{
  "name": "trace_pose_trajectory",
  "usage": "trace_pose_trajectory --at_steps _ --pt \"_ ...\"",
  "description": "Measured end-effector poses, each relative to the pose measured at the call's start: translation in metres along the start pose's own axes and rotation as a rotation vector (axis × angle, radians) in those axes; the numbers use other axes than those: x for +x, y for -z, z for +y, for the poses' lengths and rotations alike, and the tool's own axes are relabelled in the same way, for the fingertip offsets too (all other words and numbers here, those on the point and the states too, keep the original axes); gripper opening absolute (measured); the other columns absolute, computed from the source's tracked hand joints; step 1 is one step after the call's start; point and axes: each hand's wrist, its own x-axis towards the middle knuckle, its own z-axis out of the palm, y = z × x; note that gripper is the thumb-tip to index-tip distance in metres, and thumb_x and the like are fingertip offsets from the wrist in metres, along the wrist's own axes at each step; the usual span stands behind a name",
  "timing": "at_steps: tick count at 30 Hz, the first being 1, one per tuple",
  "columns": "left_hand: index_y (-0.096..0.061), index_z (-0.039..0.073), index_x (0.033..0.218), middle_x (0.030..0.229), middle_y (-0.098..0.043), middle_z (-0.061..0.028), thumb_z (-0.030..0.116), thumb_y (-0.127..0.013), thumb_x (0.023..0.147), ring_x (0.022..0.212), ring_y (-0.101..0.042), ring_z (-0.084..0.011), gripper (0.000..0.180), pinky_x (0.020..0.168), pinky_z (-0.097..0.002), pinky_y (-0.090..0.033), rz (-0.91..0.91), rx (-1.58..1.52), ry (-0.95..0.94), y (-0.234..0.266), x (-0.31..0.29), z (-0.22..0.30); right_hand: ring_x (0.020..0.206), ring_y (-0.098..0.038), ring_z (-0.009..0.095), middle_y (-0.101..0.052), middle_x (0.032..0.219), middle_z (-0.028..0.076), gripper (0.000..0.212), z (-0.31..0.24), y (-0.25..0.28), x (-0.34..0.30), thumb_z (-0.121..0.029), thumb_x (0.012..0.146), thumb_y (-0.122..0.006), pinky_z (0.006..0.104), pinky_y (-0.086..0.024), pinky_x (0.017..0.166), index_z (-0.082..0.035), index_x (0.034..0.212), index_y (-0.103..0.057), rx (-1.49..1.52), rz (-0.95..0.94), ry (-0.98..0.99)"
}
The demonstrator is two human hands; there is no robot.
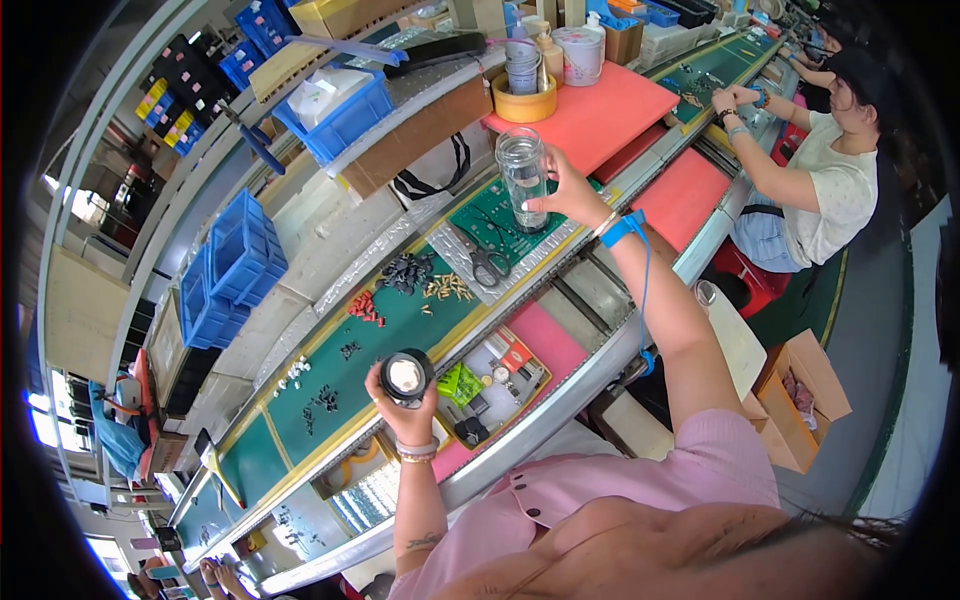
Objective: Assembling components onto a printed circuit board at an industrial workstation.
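My right hand [574, 194] is closed around a clear glass bottle [520, 172], held upright over the far part of the green work line. No cap is on its mouth. A blue band with a cord circles my right wrist. In my left hand [412, 424] is a round black bottle lid [405, 377], its pale inner side turned up. It is held over the line's near edge. Scissors [489, 266] lie near the bottle on a silvery sheet [460, 256]. A green circuit board [500, 222] lies behind the bottle.
Small piles of red parts [367, 309], black parts [405, 272] and brass-coloured parts [447, 288] lie on the green line. An open drawer [500, 385] holds a watch and small packets. Blue bins [245, 250] stand at the left. A co-worker [820, 180] sits at the right.
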Motion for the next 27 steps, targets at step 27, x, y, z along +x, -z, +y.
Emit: trace_pose_trajectory --at_steps 27 --pt "-0.035 0.003 0.123 0.115 -0.043 -0.0091 0.008 -0.076 0.059 0.107 -0.045 -0.0198 0.075 0.097 -0.0317 -0.034 -0.035 -0.121 0.074 -0.010 0.000 0.003 0.103 -0.054 0.018 -0.057 0.110 0.008 0.076 -0.086 0.006 -0.091 -0.014 0.058 -0.079 0.0309 -0.041 0.088 -0.010 0.125 -0.043 -0.093 0.125 0.089"
